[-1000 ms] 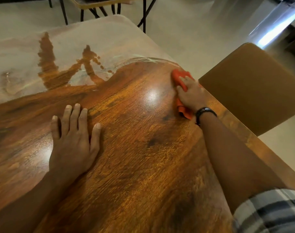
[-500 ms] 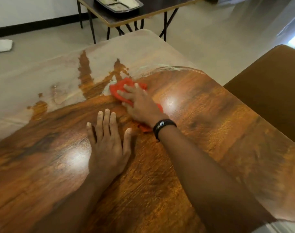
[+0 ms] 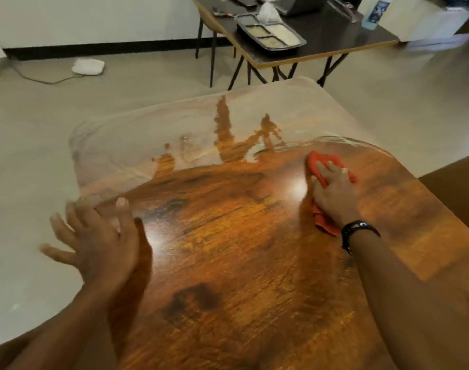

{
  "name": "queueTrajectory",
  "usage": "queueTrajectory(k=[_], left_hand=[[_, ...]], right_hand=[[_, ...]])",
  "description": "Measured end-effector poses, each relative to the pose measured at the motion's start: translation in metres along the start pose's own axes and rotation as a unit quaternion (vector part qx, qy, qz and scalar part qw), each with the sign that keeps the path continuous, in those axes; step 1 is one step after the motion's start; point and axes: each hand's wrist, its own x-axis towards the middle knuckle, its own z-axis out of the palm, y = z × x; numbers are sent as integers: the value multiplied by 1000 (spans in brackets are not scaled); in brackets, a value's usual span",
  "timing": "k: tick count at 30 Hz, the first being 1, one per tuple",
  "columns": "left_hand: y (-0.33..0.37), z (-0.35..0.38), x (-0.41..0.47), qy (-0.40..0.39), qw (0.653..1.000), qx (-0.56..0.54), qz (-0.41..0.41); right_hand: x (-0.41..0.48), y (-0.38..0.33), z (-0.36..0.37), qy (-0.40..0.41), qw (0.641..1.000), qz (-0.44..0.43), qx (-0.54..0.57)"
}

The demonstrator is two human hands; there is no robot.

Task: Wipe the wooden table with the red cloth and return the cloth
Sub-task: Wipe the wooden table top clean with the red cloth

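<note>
The glossy wooden table [image 3: 228,263] fills the lower middle of the head view, its far part washed out by glare. My right hand [image 3: 332,194] presses flat on the red cloth [image 3: 322,160] toward the table's far right; the cloth shows beyond my fingers and behind my wrist. A black band circles that wrist. My left hand [image 3: 100,239] hovers over the table's left edge, blurred, fingers spread, holding nothing.
A brown chair back [image 3: 457,182] stands close to the table's right edge. Beyond the far edge is a dark folding table [image 3: 334,46] with a compartment food tray [image 3: 270,36]. A white object [image 3: 88,66] and a cable lie on the grey floor at left.
My right hand has swept the cloth from the right edge leftward, then back toward the right. My left hand has lifted off the tabletop and shifted to the left edge.
</note>
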Motion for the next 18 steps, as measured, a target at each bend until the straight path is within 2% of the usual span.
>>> queueTrajectory(k=[2, 6, 9, 11, 12, 14, 16, 18], left_hand=[[-2, 3, 12, -1, 998, -46, -34], [1, 9, 7, 26, 988, -141, -50], [2, 4, 3, 45, 973, -214, -75], [1, 2, 5, 53, 966, -236, -92], [-1, 2, 6, 53, 963, -244, -103], [-2, 2, 6, 52, 961, -251, -107], [-2, 1, 6, 52, 959, -259, -103], [-1, -1, 6, 52, 955, -274, -103]], right_hand=[[2, -48, 24, -17, 997, -79, 8], [-27, -157, 70, -86, 973, -216, 11], [-73, -220, 98, -143, 922, -359, 23], [-93, -236, 109, -192, 883, -429, 19], [-94, -236, 110, -208, 871, -444, 21], [-77, -225, 100, -218, 875, -432, 32], [-43, -199, 87, -196, 906, -374, 35], [0, -161, 71, -143, 948, -279, 44]])
